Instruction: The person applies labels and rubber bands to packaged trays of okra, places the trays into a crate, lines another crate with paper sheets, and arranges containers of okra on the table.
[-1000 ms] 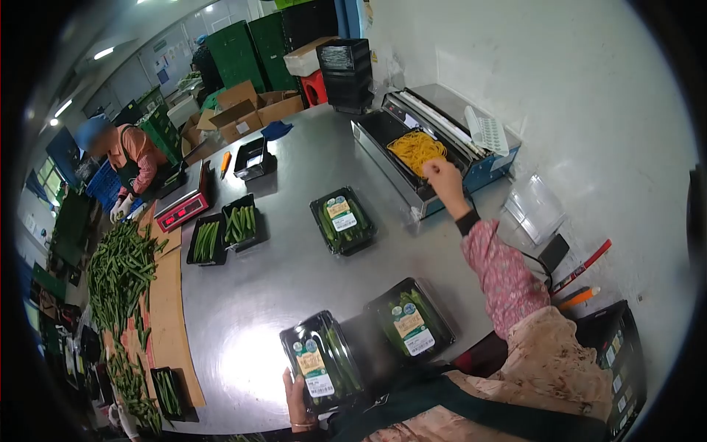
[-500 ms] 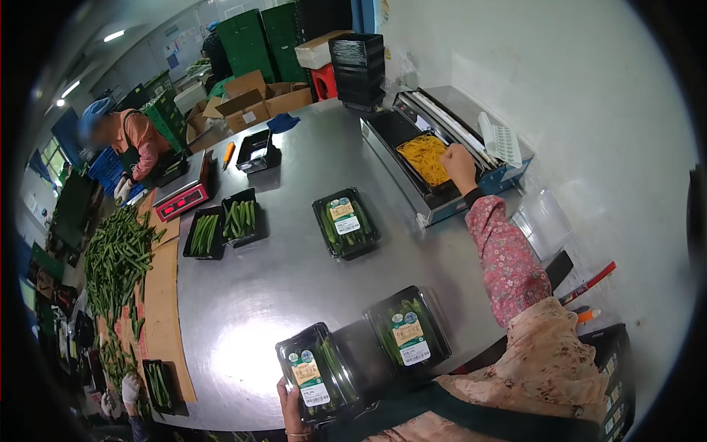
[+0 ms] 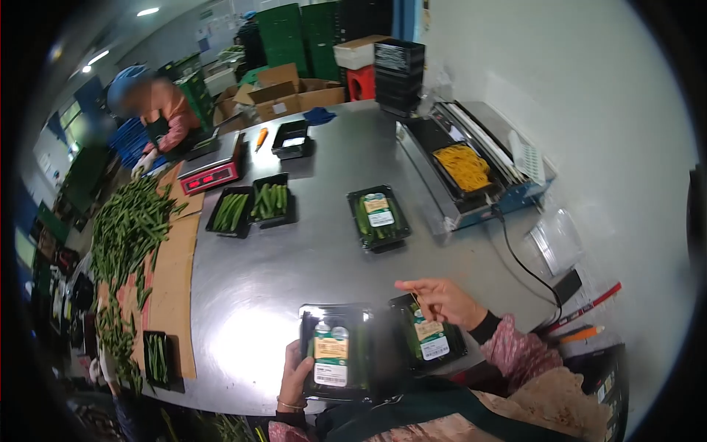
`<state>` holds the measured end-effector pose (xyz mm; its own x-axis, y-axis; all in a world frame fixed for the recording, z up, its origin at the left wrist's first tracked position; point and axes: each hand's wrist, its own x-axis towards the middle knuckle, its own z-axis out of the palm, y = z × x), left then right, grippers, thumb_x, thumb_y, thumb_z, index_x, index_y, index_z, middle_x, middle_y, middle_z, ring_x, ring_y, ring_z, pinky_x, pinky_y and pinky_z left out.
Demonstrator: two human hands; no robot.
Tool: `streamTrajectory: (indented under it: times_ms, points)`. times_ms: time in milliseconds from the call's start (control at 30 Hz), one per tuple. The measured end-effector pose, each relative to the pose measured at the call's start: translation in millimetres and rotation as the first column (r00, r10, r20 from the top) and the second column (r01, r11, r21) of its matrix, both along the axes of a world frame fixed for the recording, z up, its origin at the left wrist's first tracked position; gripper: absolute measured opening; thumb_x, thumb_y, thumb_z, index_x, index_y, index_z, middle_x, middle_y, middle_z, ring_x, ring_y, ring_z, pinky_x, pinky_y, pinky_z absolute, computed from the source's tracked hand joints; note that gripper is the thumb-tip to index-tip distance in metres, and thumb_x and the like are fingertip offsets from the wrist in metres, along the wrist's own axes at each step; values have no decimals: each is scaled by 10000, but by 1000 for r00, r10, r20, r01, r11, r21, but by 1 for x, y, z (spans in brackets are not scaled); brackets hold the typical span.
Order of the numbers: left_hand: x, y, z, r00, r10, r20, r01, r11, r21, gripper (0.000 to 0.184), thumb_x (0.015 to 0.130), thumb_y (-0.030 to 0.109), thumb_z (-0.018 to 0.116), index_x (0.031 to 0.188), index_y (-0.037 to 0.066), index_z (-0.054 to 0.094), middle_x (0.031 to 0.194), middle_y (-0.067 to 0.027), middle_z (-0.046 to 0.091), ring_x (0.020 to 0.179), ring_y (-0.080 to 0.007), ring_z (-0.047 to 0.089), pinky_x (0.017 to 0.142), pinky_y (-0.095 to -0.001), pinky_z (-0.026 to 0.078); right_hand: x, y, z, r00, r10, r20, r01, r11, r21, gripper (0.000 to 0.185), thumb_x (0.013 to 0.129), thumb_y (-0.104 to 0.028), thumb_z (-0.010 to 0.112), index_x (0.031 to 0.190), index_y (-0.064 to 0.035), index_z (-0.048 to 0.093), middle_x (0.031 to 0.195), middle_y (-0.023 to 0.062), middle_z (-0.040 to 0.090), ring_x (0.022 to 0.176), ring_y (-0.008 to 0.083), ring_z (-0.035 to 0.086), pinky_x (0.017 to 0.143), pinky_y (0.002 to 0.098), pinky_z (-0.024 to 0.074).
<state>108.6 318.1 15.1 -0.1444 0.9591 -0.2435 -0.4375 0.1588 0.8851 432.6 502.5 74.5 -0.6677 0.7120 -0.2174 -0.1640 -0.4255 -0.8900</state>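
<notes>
My left hand grips the left edge of a labelled, lidded pack of okra, tilted up toward me. Just right of it, my right hand hovers over a second lidded okra pack and partly covers it. Its index finger stretches left, and the other fingers are curled around a thin yellowish rubber band. Farther up the table lies a third labelled pack. A pile of yellow rubber bands fills a black tray on the wrapping machine.
Two open okra trays stand near the red scale. Loose okra covers cardboard on the left. A co-worker bends behind the scale; another gloved hand works at lower left. A black cable crosses the table's right side.
My right hand has left the rubber-band tray and come down over the second pack, with a band in its fingers. The left-hand pack has turned more upright. The view has shifted.
</notes>
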Motion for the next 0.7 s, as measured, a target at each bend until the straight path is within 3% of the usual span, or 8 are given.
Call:
streamTrajectory:
  times_ms: [67,200,267,300,333,500,600,700]
  points:
    - [-7,3,8,988,-115,-107,115,993,-4,499,883,107,610,1318,23,382,1244,-109,500,1145,-191,491,988,-318,409,-22,-12,4,1000,-26,-17,27,998,65,385,961,-131,525,1317,8,477,1447,191,421,548,82,538,445,186,406]
    - [2,25,55,875,-478,-79,479,878,-5,657,871,138,671,1419,38,323,1391,-133,401,1297,-223,383,1083,-345,316,-68,-6,-32,998,-20,-56,16,998,-63,435,978,-228,526,1368,-44,464,1197,83,606,677,54,548,554,192,449]
    - [9,42,50,780,-573,-252,604,795,61,767,877,184,673,1482,43,223,1479,-159,302,1369,-255,294,1122,-369,258,-99,-11,-30,974,227,0,-220,946,238,529,952,-402,564,1310,-16,511,1099,77,622,872,94,583,771,245,491]
    - [11,49,51,716,-592,-370,669,733,121,851,875,235,679,1507,42,143,1525,-171,219,1401,-268,237,1137,-374,229,-99,-23,-20,970,230,-78,-226,973,47,562,938,-428,577,1300,-2,518,1116,83,625,930,114,593,817,257,488]
    - [11,51,52,709,-613,-347,679,727,102,850,872,228,674,1509,44,142,1522,-164,227,1399,-267,245,1136,-368,228,-102,-39,18,964,216,-155,-238,960,-146,596,924,-455,589,1289,11,525,1134,89,628,987,133,604,862,268,485]
    - [14,54,46,642,-658,-394,738,670,84,907,866,221,675,1520,49,69,1554,-174,163,1436,-266,168,1156,-361,171,-112,6,-64,891,452,-38,-450,892,48,664,926,-523,547,1304,22,510,1236,105,604,1061,200,611,899,294,488]
    - [25,58,39,688,-620,-377,706,692,150,980,838,206,717,1516,31,31,1556,-188,151,1450,-266,125,1162,-356,150,-113,7,-44,867,491,-89,-499,850,-171,603,975,-449,483,1323,42,463,1302,159,544,1091,211,606,840,349,567]
    - [27,58,41,686,-621,-378,699,708,105,940,824,204,731,1498,11,105,1526,-171,228,1433,-268,178,1157,-364,175,-119,10,-47,834,550,-34,-551,831,-70,702,947,-501,492,1356,62,396,1391,193,451,1069,234,612,837,356,573]
